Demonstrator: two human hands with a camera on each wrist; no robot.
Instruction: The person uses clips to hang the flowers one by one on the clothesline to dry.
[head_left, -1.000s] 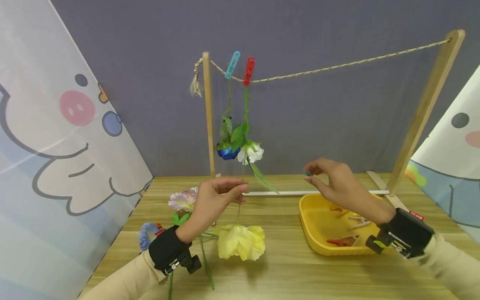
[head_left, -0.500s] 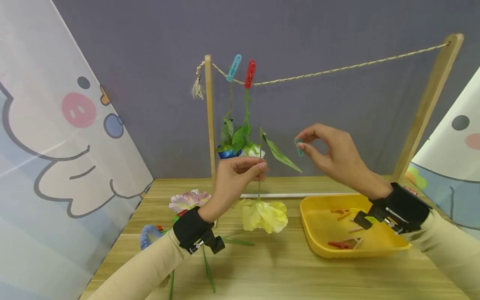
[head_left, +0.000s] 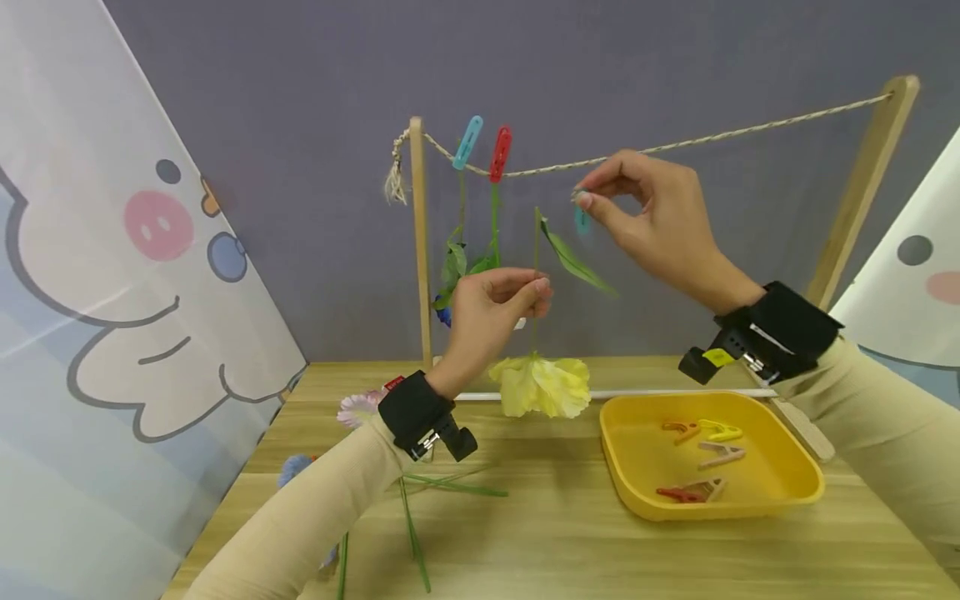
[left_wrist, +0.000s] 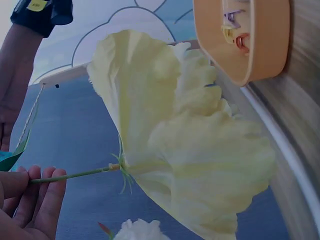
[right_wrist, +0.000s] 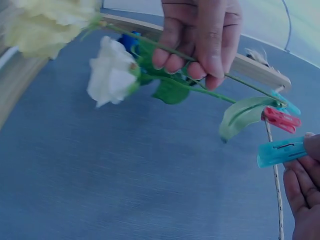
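My left hand (head_left: pixel 536 292) pinches the green stem (left_wrist: pixel 75 174) of a yellow flower (head_left: pixel 540 387), which hangs head down above the table, its stem tip and leaf (head_left: pixel 577 265) pointing up toward the rope (head_left: pixel 712 137). My right hand (head_left: pixel 583 198) pinches a teal clothespin (head_left: pixel 581 218) just under the rope, right of the stem tip. In the right wrist view the teal clothespin (right_wrist: pixel 282 151) sits between my fingertips (right_wrist: pixel 305 190), close to the rope (right_wrist: pixel 275 200).
A blue peg (head_left: pixel 467 142) and a red peg (head_left: pixel 498 154) hold two flowers on the rope by the left post (head_left: pixel 420 250). A yellow tray (head_left: pixel 611 417) with several pegs lies at the right. A pink flower (head_left: pixel 356 408) and loose stems (head_left: pixel 412 533) lie at the left.
Both hands have risen. The yellow flower went from table level up toward the rope, and the right hand carried the teal clothespin up to just below the rope.
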